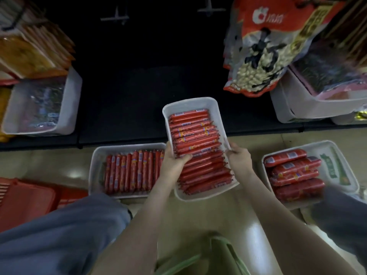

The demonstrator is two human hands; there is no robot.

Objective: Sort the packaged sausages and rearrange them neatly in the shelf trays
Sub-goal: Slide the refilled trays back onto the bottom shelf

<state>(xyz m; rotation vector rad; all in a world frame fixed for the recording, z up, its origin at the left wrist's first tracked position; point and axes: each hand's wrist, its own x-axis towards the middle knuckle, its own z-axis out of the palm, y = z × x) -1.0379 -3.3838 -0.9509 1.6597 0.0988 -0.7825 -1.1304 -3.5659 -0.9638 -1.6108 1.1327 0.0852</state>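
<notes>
A white tray [185,105] packed with thin red packaged sausages [195,143] is held up between my hands, its far end over the dark shelf edge. My left hand [174,160] grips its left rim, thumb lying across the sausages. My right hand [239,157] grips the right rim. On the floor to the left lies a second white tray [95,165] with a row of thin red sausages [133,171]. To the right, a third white tray [345,165] holds several thick red sausages [294,173] and a green packet [333,165].
The dark lower shelf [139,92] runs behind the trays. White bins with packets stand on it at left [73,100] and right [282,108]. A red snack bag [264,46] hangs above. A red basket [25,199] sits on the floor at left.
</notes>
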